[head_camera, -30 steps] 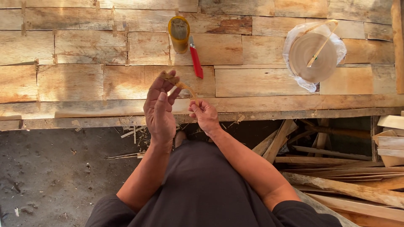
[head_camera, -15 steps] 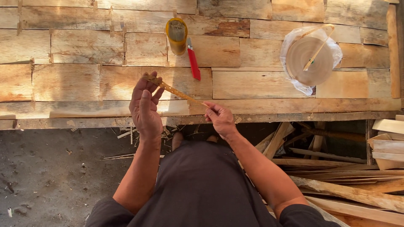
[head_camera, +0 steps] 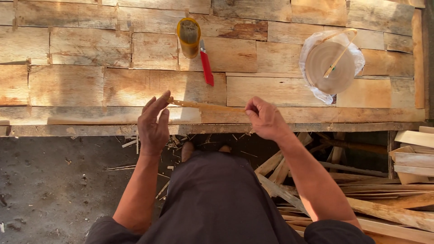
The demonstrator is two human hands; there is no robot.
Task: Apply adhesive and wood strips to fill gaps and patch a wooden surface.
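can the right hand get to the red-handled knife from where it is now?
Probably yes. The red-handled knife lies in the open on the plank top, nothing over it. But the right hand is pinching the thin wooden strip, so it isn't free.

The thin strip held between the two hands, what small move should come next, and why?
Probably lower the strip flat onto the wooden boards. The left hand pinches one end with the other fingers spread, the right hand grips the other end, and the strip stretches level above the boards. The red knife and yellow pot lie untouched beyond it.
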